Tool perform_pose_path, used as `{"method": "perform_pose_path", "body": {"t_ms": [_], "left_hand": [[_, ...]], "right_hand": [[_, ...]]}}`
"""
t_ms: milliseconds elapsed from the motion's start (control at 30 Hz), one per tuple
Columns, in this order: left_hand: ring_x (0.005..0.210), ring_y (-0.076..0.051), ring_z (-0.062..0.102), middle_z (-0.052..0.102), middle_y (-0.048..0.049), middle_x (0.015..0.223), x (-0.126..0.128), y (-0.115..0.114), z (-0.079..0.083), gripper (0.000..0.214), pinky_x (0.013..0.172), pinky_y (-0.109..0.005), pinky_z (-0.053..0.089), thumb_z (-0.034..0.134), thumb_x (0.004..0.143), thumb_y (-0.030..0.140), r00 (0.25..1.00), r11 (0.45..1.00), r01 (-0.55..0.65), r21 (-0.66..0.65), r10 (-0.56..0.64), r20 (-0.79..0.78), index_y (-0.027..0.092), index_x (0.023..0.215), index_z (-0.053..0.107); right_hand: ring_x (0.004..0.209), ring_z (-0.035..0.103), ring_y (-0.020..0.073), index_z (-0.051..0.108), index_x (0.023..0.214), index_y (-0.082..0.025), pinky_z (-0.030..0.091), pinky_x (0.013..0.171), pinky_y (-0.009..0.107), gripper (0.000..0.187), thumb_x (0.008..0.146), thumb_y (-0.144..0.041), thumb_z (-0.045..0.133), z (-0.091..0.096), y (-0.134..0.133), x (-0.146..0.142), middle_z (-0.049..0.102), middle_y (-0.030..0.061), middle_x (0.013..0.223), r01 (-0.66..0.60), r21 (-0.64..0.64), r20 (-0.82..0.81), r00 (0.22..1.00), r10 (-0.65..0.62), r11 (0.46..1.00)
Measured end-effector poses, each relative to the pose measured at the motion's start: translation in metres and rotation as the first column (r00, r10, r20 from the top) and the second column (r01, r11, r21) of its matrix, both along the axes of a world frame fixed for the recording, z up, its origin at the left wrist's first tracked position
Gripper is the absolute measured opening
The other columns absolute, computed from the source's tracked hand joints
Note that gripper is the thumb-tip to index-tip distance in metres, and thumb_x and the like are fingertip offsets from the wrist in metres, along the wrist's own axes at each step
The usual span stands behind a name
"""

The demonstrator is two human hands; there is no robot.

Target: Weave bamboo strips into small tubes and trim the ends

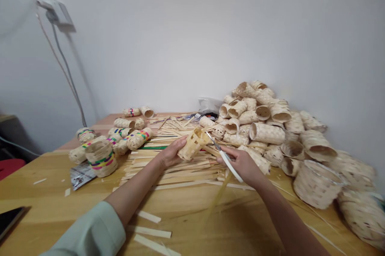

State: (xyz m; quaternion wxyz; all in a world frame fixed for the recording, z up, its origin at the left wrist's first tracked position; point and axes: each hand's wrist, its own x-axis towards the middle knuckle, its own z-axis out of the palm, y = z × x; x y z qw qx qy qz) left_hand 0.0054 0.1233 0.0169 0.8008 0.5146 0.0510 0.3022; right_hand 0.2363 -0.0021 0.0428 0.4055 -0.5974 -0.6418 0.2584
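My left hand [173, 152] is closed around the lower left side of a small woven bamboo basket [192, 144], which it holds tilted above the strips. In my right hand [240, 164] is a pair of scissors [227, 160] with white handles; the blades reach up to the basket's upper right rim. Whether the blades touch the rim, I cannot tell. A yellowish strip [221, 196] hangs down below the scissors. Under both hands lies a layer of flat bamboo strips [180, 172] on the wooden table [90, 212].
A large heap of plain woven baskets [267, 132] stands on the right against the wall. Several baskets with coloured bands [100, 160] sit on the left beside a silver packet [81, 175]. Cut strip pieces [153, 232] lie in front. A phone-like dark device [10, 220] rests at the left edge.
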Motion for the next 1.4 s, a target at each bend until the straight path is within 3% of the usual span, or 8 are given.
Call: {"method": "perform_pose_path", "body": {"t_ms": [267, 467, 933, 1200, 1400], "left_hand": [[0.076, -0.019, 0.066, 0.068, -0.0070, 0.098, -0.003, 0.003, 0.002, 0.038, 0.054, -0.027, 0.056, 0.063, 0.082, 0.040, 0.996, 0.997, -0.079, -0.008, 0.079, 0.030, 0.020, 0.115, 0.059], [0.074, -0.019, 0.067, 0.069, -0.0076, 0.099, -0.003, 0.002, 0.002, 0.039, 0.054, -0.028, 0.057, 0.061, 0.084, 0.040, 1.000, 1.000, -0.006, -0.028, 0.006, 0.001, 0.019, 0.116, 0.059], [0.078, -0.021, 0.069, 0.070, -0.0102, 0.099, -0.003, 0.007, -0.001, 0.041, 0.056, -0.029, 0.057, 0.056, 0.088, 0.038, 1.000, 0.994, -0.021, -0.104, 0.021, -0.001, 0.018, 0.124, 0.053], [0.074, -0.020, 0.069, 0.071, -0.0100, 0.096, 0.000, 0.008, -0.005, 0.033, 0.055, -0.028, 0.057, 0.057, 0.087, 0.036, 0.997, 0.997, -0.035, -0.063, 0.039, 0.062, 0.017, 0.115, 0.058], [0.075, -0.019, 0.068, 0.070, -0.0114, 0.097, 0.002, 0.004, -0.007, 0.034, 0.057, -0.027, 0.056, 0.057, 0.087, 0.035, 0.999, 0.999, 0.002, -0.045, 0.000, 0.047, 0.015, 0.115, 0.058]], "right_hand": [[0.113, 0.058, 0.0284, 0.061, 0.125, -0.019, 0.043, 0.098, 0.040, 0.058, 0.073, -0.046, 0.067, 0.012, -0.006, 0.002, 0.062, 0.0075, 0.126, 0.063, -0.011, 0.109, 0.992, -0.062, 0.998], [0.115, 0.057, 0.0293, 0.063, 0.122, -0.020, 0.043, 0.099, 0.040, 0.056, 0.073, -0.047, 0.067, 0.010, -0.006, 0.003, 0.063, 0.0074, 0.125, 0.031, -0.009, 0.106, 0.994, -0.030, 0.999], [0.105, 0.062, 0.0286, 0.062, 0.123, -0.019, 0.047, 0.093, 0.041, 0.057, 0.074, -0.048, 0.066, 0.010, -0.007, 0.006, 0.066, 0.0086, 0.120, 0.014, -0.012, 0.071, 0.997, -0.013, 1.000], [0.104, 0.063, 0.0264, 0.059, 0.126, -0.019, 0.047, 0.092, 0.040, 0.058, 0.076, -0.048, 0.064, -0.002, -0.002, 0.007, 0.066, 0.0090, 0.119, 0.042, -0.007, 0.105, 0.994, -0.041, 0.999], [0.099, 0.064, 0.0262, 0.063, 0.121, -0.020, 0.051, 0.085, 0.039, 0.053, 0.075, -0.047, 0.062, 0.004, -0.004, -0.002, 0.070, 0.0067, 0.109, 0.023, 0.010, 0.152, 0.988, -0.024, 1.000]]}}
